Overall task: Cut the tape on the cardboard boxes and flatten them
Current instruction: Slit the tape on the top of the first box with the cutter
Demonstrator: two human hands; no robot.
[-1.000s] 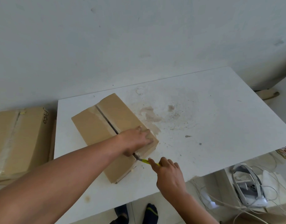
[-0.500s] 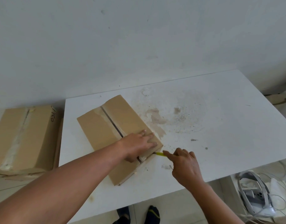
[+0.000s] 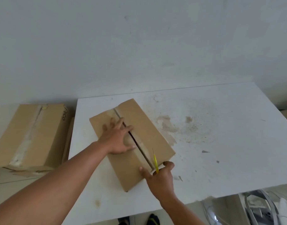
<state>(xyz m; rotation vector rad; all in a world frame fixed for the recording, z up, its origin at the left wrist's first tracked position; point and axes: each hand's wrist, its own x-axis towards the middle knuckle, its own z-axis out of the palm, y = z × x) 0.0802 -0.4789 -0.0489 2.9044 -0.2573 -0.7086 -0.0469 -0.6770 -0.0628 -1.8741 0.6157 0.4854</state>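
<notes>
Left hand (image 3: 118, 140): fingers (image 3: 114, 123) lying straight and spread, pressing the left flap of the cardboard box (image 3: 149, 132), mid-frame on the worktop (image 3: 220, 143); half a second ago it was bracing the near end. Right hand (image 3: 162, 177) fingers curling round the yellow cutter (image 3: 155, 163), now sitting over the seam (image 3: 139, 148). Seam gaping dark, so top tape is probably slit. Second box (image 3: 25, 135), left edge, waiting taped.

The cardboard box (image 3: 147, 127) is plain tan brown, with a dark slit (image 3: 140, 149) down its middle and a paler tape strip (image 3: 144, 146) along that slit; the cutter (image 3: 155, 162) at its near end is bright yellow; the table (image 3: 236, 143) under it is white, blotched to its right with brownish stains (image 3: 168, 125); left of it a second box (image 3: 47, 135) is the same tan, with a whitish tape band (image 3: 29, 135) and dark lettering (image 3: 64, 115); the wall (image 3: 139, 46) behind it is pale grey.
</notes>
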